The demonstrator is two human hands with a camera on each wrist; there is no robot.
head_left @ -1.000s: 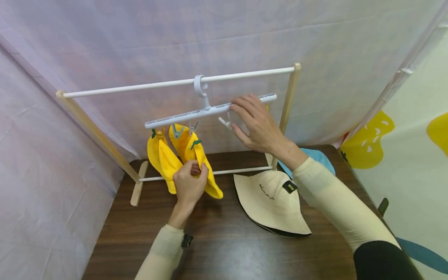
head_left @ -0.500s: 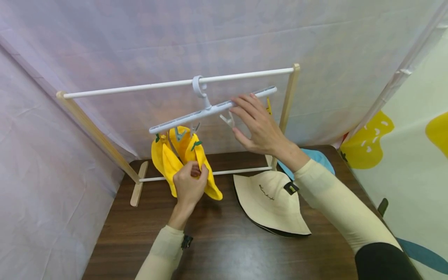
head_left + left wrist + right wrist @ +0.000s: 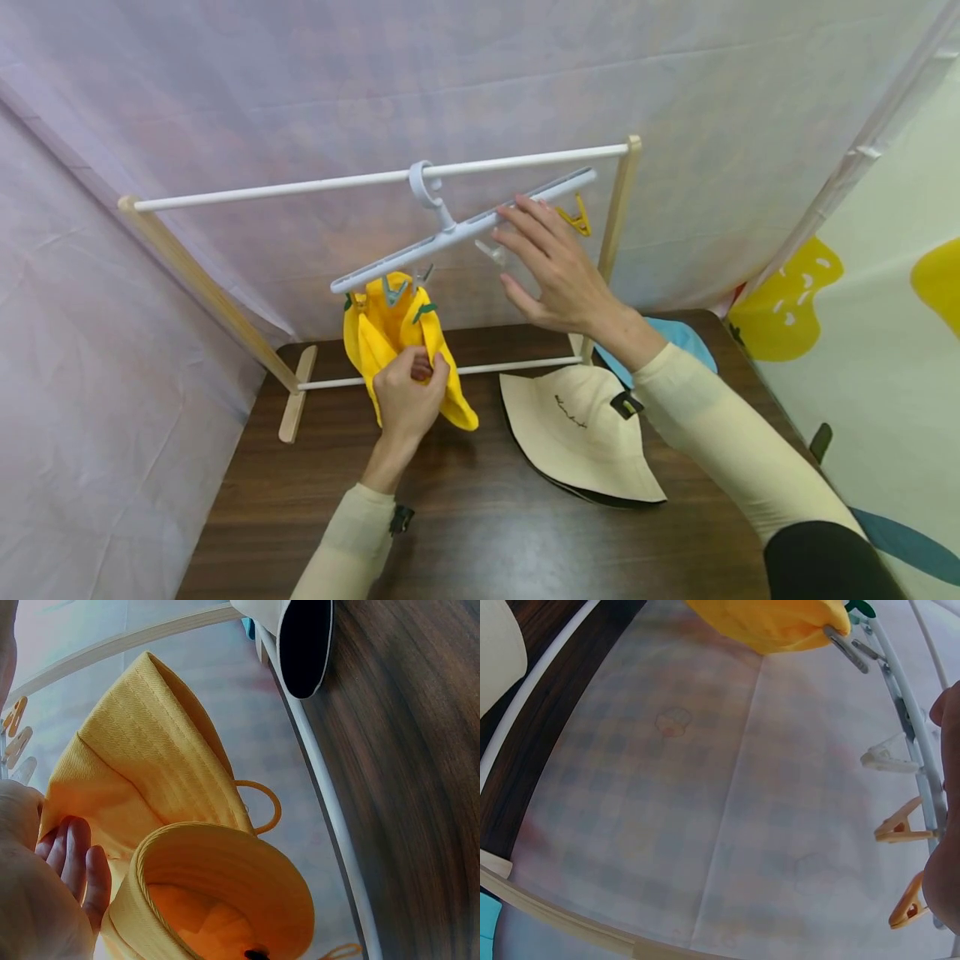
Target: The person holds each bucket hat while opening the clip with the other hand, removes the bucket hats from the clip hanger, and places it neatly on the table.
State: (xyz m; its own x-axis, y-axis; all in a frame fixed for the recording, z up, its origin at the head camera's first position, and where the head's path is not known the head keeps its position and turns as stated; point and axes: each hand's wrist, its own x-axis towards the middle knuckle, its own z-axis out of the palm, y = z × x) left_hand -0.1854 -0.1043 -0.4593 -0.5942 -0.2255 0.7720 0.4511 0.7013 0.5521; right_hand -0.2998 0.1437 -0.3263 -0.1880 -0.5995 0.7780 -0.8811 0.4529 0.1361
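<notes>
My left hand (image 3: 408, 387) holds a yellow bucket hat (image 3: 456, 404) with a green leaf, its fingers and thumb at the fabric. A second yellow bucket hat (image 3: 363, 354) hangs close beside it at the left. In the left wrist view both show, one with its opening (image 3: 217, 862) facing the camera. They hang from clips under a pale clip hanger (image 3: 405, 257), hooked on the rack's white rail and slanted up to the right. My right hand (image 3: 558, 267) rests its outstretched fingers on the hanger's right half, thumb apart. Bare orange clips (image 3: 901, 825) hang near it in the right wrist view.
The rack's wooden posts (image 3: 621, 208) flank the hanger, and a low white bar (image 3: 517, 365) joins them near the tabletop (image 3: 480, 533). A cream bucket hat (image 3: 577, 425) lies at the right, a light blue hat (image 3: 686, 342) behind it. A pale curtain (image 3: 285, 100) encloses the back.
The hanger has swivelled: its left end came nearer and rightward, its right end went farther back. The left yellow hat moved right, against the held one. My left hand stays nearly still.
</notes>
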